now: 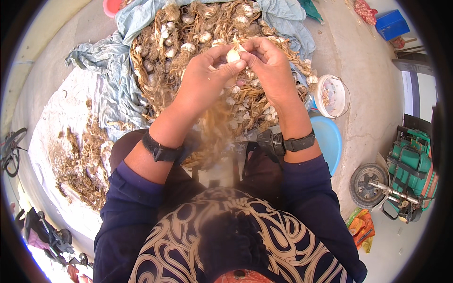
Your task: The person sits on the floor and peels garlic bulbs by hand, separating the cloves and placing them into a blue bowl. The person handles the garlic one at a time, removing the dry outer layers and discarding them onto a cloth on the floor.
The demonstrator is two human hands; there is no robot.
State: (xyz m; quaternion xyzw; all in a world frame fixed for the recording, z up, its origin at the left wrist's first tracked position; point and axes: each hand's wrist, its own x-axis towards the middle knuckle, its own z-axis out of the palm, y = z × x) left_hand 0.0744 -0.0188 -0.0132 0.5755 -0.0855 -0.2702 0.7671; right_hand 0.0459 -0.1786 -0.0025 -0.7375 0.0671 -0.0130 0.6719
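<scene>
Above a heap of dried garlic plants (187, 47), both hands meet at a pale garlic piece (233, 55) with loose papery skin at its top. My left hand (212, 70) holds the piece between thumb and fingers. Pinched at its skin, on the right side, is my right hand (269, 63). More pale garlic shows partly hidden below the left fingers. The heap, with bulbs, roots and dry stalks, lies on a light blue cloth (124, 85). Blurred dry husks are between my forearms.
A white bucket (320, 102) holding small pieces stands right of the heap, beside a blue basin (329, 141). Dry stalk scraps (85, 166) lie on a white sheet (46, 134) at left. Farther right are a green wheeled machine (407, 166), a blue bin (392, 24) and a red net bag (365, 11).
</scene>
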